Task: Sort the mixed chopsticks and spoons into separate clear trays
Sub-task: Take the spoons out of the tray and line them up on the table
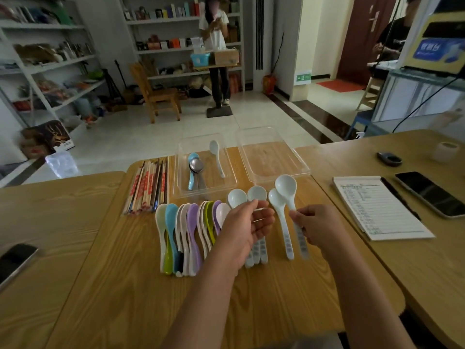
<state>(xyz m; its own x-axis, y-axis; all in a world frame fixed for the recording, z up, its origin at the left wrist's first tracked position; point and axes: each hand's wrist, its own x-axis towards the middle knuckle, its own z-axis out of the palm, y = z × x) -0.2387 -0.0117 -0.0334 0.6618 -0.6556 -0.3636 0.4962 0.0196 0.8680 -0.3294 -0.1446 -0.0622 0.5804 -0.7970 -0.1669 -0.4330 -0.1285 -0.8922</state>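
White spoon (286, 186) pinched by its handle in right hand (314, 225), over near tabletop (276, 298); best laid lengthwise in far left tray (177, 177) alongside others. Left hand (247, 225) loosely curled, grip unclear.

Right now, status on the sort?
Left hand grips white spoons. Right hand pinches long spoon. Left tray holds spoons; chopsticks not yet in right tray. Nothing blocking.

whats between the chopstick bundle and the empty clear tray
A clear plastic tray, holding a blue spoon, a metal spoon and a white spoon; head view shows it.
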